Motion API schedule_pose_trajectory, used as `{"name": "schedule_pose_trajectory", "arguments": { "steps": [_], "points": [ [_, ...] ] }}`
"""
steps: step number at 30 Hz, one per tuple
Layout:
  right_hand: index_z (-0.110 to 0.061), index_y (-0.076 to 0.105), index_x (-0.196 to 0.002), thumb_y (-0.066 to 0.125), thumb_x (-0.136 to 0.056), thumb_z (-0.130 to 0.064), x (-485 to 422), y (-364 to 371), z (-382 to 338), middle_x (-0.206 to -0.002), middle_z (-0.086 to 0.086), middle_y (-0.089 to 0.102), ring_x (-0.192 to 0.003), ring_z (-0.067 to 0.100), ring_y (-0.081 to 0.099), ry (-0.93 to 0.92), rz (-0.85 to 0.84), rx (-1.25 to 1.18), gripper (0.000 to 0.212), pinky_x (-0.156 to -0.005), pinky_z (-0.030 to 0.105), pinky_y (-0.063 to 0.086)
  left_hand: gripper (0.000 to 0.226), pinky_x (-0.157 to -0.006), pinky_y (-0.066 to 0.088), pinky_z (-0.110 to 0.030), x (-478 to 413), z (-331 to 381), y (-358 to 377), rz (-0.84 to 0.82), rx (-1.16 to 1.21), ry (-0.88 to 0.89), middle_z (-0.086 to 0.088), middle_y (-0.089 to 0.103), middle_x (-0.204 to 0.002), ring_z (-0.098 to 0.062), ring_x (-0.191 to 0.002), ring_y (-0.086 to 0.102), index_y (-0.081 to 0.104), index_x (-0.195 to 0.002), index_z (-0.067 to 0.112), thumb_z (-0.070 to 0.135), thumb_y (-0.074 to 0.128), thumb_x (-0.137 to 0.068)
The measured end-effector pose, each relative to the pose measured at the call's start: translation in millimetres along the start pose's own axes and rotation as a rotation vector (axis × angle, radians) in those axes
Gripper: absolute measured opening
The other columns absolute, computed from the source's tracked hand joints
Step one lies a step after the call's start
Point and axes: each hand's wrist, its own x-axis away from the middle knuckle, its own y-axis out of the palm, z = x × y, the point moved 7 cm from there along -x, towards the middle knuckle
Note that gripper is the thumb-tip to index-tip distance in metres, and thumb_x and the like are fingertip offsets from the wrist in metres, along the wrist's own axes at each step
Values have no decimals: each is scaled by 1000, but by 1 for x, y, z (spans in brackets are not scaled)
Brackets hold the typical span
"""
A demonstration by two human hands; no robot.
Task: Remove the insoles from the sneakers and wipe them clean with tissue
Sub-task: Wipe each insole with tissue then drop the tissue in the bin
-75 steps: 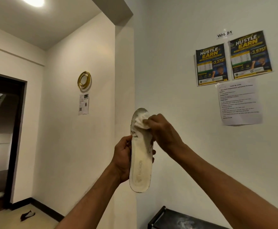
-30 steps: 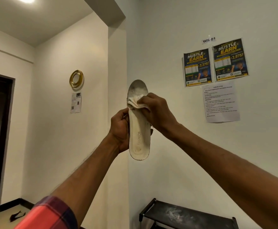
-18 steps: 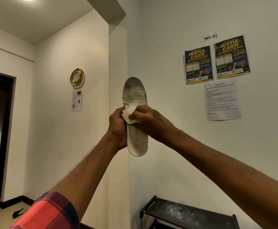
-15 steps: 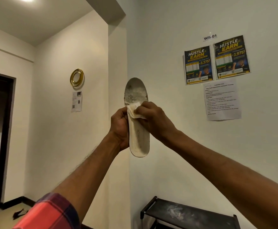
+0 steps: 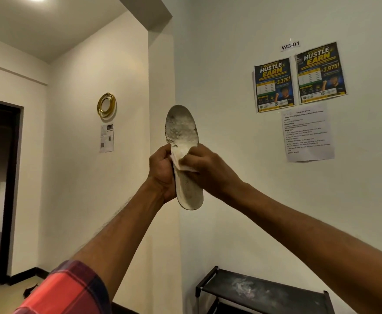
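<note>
Downward from the toe, the tissue had slid to the middle of the insole, upright at frame centre. The left hand gripped its edge; the right hand pinched the tissue against it. Firmer strokes over the grimy top would serve best.

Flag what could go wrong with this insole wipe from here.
1. Grime sits on the toe end of the insole, above the tissue; strokes this low may miss it.
2. The left hand holds the insole only at mid-length, so pressure from the right hand could bend or twist it loose.
</note>
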Motion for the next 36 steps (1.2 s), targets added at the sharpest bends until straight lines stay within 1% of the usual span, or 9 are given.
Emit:
{"name": "schedule_pose_trajectory", "arguments": {
  "steps": [3, 7, 10, 14, 17, 21, 29, 32, 36],
  "points": [
    [-5, 72, -98, 77, -84, -9, 6, 11, -9, -97, 13, 64, -84, 28, 59, -115, -114, -17, 15, -62, 35, 54, 61, -106, 46, -45, -2, 1, -8, 19, -13, 1, -23, 64, -131, -36, -115, 62, 65, -131, 0, 40, 36, -94],
    [-4, 72, -96, 76, -84, -9, 6, -1, 3, -97, 16, 64, -84, 30, 59, -4, 26, -7, 14, -63, 39, 53, 56, -105, 46, -45, -2, 0, -5, 5, 12, -9, -21, 67, -121, -34, -106, 65, 71, -120, 2, 37, 37, -94],
    [-3, 71, -94, 75, -84, -3, 15, 15, -25, -91, 14, 63, -79, 27, 57, -193, -85, -10, 11, -61, 34, 50, 63, -107, 44, -43, -1, 4, -2, -3, 19, -2, -23, 57, -133, -36, -108, 60, 63, -130, -1, 38, 47, -83],
    [-2, 72, -97, 78, -82, -8, 12, 1, -7, -95, 17, 65, -81, 32, 60, -68, 18, -23, 18, -61, 40, 54, 67, -106, 45, -44, -1, 4, -6, 0, 26, -8, -28, 52, -145, -38, -120, 57, 57, -139, -2, 38, 42, -87],
    [-3, 71, -97, 77, -83, -6, 21, 19, -28, -95, 14, 64, -83, 27, 58, -220, -110, -9, 15, -63, 39, 53, 66, -93, 50, -43, -4, 5, -8, 7, 41, -39, -24, 54, -137, -36, -104, 61, 49, -146, -1, 41, 34, -97],
    [-3, 72, -100, 78, -84, -12, 17, 6, -12, -103, 15, 65, -88, 30, 60, -75, -17, -55, 19, -65, 40, 54, 64, -97, 50, -42, -3, 7, -7, -20, 57, -9, -23, 57, -133, -36, -108, 61, 60, -134, 0, 39, 43, -87],
    [-4, 73, -102, 80, -80, -7, 31, 8, -18, -103, 14, 67, -88, 30, 63, -84, -75, -90, 23, -65, 36, 56, 60, -87, 50, -42, -10, 4, -14, -47, 98, -55, -17, 63, -120, -31, -94, 63, 58, -136, 3, 42, 34, -97],
    [-5, 71, -106, 75, -86, -10, 42, 23, -37, -104, 12, 66, -93, 28, 62, -219, -220, -90, 21, -71, 33, 55, 61, -82, 52, -41, -9, 2, -10, -81, 58, -87, -15, 59, -127, -29, -94, 62, 57, -137, 6, 46, 32, -97],
    [-7, 72, -105, 77, -85, -16, 40, 13, -23, -109, 12, 67, -97, 29, 63, -112, -141, -115, 23, -76, 36, 59, 61, -83, 53, -41, -12, 4, -13, -83, 109, -74, -13, 65, -120, -28, -93, 63, 57, -136, 6, 45, 31, -97]
  ]
}}
